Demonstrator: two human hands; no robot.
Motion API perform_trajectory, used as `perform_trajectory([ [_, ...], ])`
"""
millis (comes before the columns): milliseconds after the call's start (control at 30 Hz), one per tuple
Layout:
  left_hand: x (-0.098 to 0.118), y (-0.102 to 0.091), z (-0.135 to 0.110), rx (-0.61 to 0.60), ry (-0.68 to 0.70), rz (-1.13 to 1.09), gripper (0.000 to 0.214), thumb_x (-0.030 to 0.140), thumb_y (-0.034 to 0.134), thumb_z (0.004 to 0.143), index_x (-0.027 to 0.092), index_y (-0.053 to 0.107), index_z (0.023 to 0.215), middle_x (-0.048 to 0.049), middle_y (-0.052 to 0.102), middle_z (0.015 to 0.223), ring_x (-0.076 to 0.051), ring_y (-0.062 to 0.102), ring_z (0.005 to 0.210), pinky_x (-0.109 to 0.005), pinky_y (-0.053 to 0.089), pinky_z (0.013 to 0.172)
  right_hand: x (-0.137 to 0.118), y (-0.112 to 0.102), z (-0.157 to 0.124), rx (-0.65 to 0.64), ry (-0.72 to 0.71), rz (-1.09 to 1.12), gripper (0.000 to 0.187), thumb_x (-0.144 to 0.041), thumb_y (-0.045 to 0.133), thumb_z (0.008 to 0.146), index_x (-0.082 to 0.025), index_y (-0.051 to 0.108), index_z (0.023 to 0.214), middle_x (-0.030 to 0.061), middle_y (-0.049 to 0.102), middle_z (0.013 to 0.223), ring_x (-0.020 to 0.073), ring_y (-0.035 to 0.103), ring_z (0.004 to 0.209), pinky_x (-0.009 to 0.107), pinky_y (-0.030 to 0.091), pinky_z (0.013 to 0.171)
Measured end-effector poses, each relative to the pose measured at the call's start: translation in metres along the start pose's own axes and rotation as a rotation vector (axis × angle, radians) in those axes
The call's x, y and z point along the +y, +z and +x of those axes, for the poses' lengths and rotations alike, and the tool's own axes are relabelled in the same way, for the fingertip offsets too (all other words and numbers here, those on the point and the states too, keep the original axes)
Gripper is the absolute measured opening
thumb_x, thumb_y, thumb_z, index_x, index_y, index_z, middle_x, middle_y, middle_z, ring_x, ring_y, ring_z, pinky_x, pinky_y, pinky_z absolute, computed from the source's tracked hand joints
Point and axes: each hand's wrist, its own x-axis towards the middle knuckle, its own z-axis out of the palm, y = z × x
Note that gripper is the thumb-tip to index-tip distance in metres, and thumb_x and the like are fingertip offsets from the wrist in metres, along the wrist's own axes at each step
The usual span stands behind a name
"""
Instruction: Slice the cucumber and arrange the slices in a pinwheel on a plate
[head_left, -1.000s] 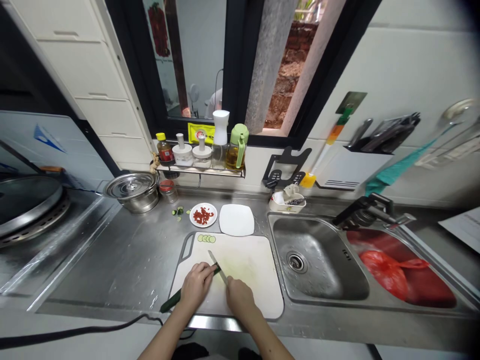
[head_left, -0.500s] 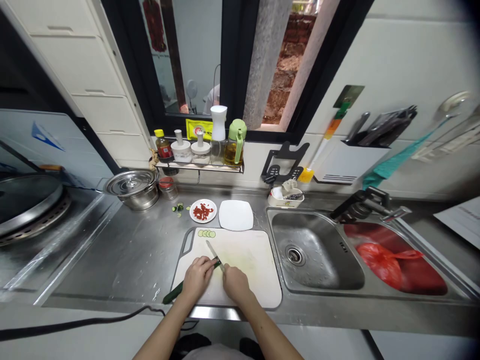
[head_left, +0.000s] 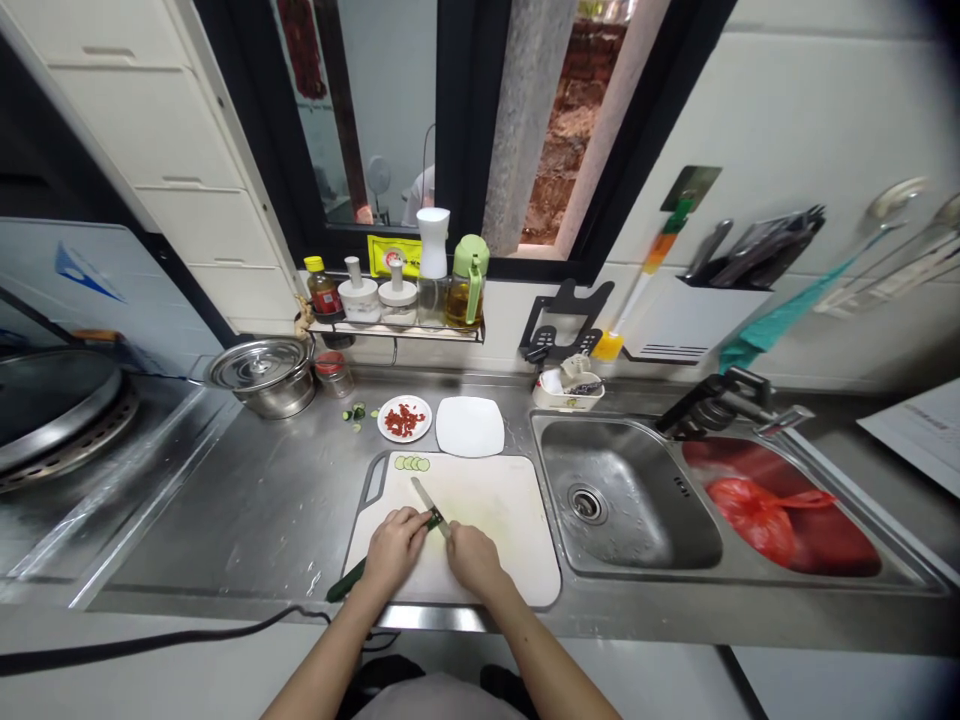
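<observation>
My left hand (head_left: pixel 397 545) is closed over a dark green cucumber (head_left: pixel 347 583), whose uncut end sticks out at the lower left. My right hand (head_left: pixel 474 556) grips a knife (head_left: pixel 426 498), its blade slanting up and left against the cucumber's cut end by my left fingertips. Both hands are over a white cutting board (head_left: pixel 510 540). Several pale cucumber slices (head_left: pixel 412 464) lie in a row near the board's top edge. Behind the board are a plate of chopped red pieces (head_left: pixel 405 420) and a square white plate (head_left: pixel 470 428).
A double sink (head_left: pixel 637 510) lies to the right, with a red plastic bag (head_left: pixel 757 515) in its far basin. Cucumber scraps (head_left: pixel 354 413) and a lidded steel pot (head_left: pixel 262 375) are at the back left. A seasoning shelf (head_left: pixel 397 328) hangs below the window.
My hands stay in nearly the same place, with the knife still at the cucumber's end. The whole view has shifted slightly.
</observation>
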Motion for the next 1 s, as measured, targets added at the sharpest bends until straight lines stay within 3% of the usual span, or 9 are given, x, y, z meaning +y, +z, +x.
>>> perform_trajectory([
  [200,0.001,-0.003,-0.004,0.016,-0.014,-0.007,0.030,0.026,0.048,0.092,0.027,0.068,0.115,-0.0043,0.066,0.099,-0.017,0.060,0.093,-0.029,0.049,0.082,0.008,-0.009,-0.002,0.079,0.003,0.010,0.030,-0.027,0.035,0.096,-0.018,0.062,0.107,0.0114,0.071,0.098,0.0224,0.066,0.094,0.029,0.043,0.075],
  [400,-0.001,-0.004,-0.005,0.070,-0.043,-0.043,0.029,0.030,0.047,0.092,0.026,0.068,0.111,-0.0049,0.066,0.100,-0.018,0.060,0.094,-0.030,0.048,0.083,0.016,-0.015,-0.008,0.154,0.045,0.005,0.033,-0.033,0.037,0.097,-0.021,0.059,0.119,0.0101,0.072,0.099,0.0213,0.067,0.094,0.028,0.041,0.076],
  [567,0.003,-0.011,0.002,0.216,-0.144,-0.104,0.029,0.035,0.044,0.094,0.020,0.069,0.089,-0.0056,0.066,0.091,-0.019,0.059,0.089,-0.033,0.046,0.083,0.020,-0.016,-0.010,0.229,0.023,-0.038,0.039,-0.034,0.047,0.093,-0.021,0.052,0.129,0.0087,0.070,0.105,0.0219,0.066,0.097,0.028,0.042,0.079],
  [667,0.012,-0.019,0.010,0.284,-0.177,-0.097,0.030,0.038,0.045,0.094,0.020,0.068,0.091,-0.0069,0.066,0.092,-0.020,0.057,0.089,-0.035,0.044,0.084,0.022,-0.015,-0.011,0.237,0.012,-0.094,0.044,-0.033,0.051,0.091,-0.019,0.049,0.133,0.0094,0.070,0.105,0.0233,0.065,0.097,0.029,0.042,0.080],
  [833,0.030,-0.033,0.030,0.166,-0.116,-0.020,0.029,0.040,0.051,0.091,0.026,0.068,0.111,-0.0078,0.063,0.113,-0.025,0.051,0.108,-0.042,0.035,0.097,0.022,-0.014,-0.015,0.219,-0.010,-0.133,0.048,-0.032,0.055,0.089,-0.020,0.047,0.135,0.0108,0.069,0.106,0.0243,0.064,0.098,0.031,0.042,0.083],
  [1000,0.034,-0.034,0.046,0.043,-0.063,0.029,0.028,0.037,0.051,0.091,0.029,0.070,0.110,-0.0077,0.058,0.126,-0.027,0.042,0.123,-0.050,0.025,0.105,0.020,-0.014,-0.022,0.191,-0.034,-0.153,0.049,-0.032,0.055,0.089,-0.020,0.046,0.136,0.0121,0.068,0.107,0.0253,0.063,0.100,0.032,0.041,0.086],
])
